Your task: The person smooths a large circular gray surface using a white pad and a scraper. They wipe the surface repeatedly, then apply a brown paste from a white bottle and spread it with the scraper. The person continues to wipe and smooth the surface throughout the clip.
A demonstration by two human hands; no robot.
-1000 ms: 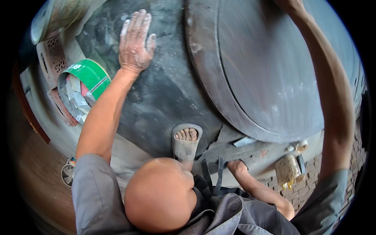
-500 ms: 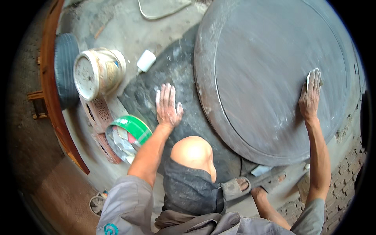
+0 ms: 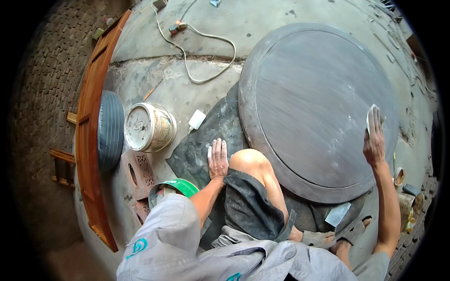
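A large round dark tabletop (image 3: 309, 107) with a raised rim and an inner groove lies in front of me. Near its right rim, my right hand (image 3: 374, 140) presses a folded pale piece of sandpaper (image 3: 369, 122) against the surface with straight fingers. Whitish streaks of dust mark the wood around it. My left hand (image 3: 218, 161) rests flat beside my bent knee, on a dark dusty sheet (image 3: 192, 154) that extends under the tabletop. White powder coats its fingertips, and it holds nothing. Just beyond it lies a white squeeze bottle (image 3: 197, 119).
To the left are a paint bucket (image 3: 150, 127), a tyre (image 3: 110, 131), a long wooden frame (image 3: 89, 122), a green-rimmed tub (image 3: 180, 186) and pierced pinkish blocks (image 3: 137, 175). A pale cord (image 3: 185, 58) curls across the concrete floor. A light sheet (image 3: 337, 214) lies near my feet.
The view has shifted, showing more floor beyond the tabletop. My right hand has slid with the sandpaper closer to the right rim. My left hand stays on the dark sheet, now beside my knee.
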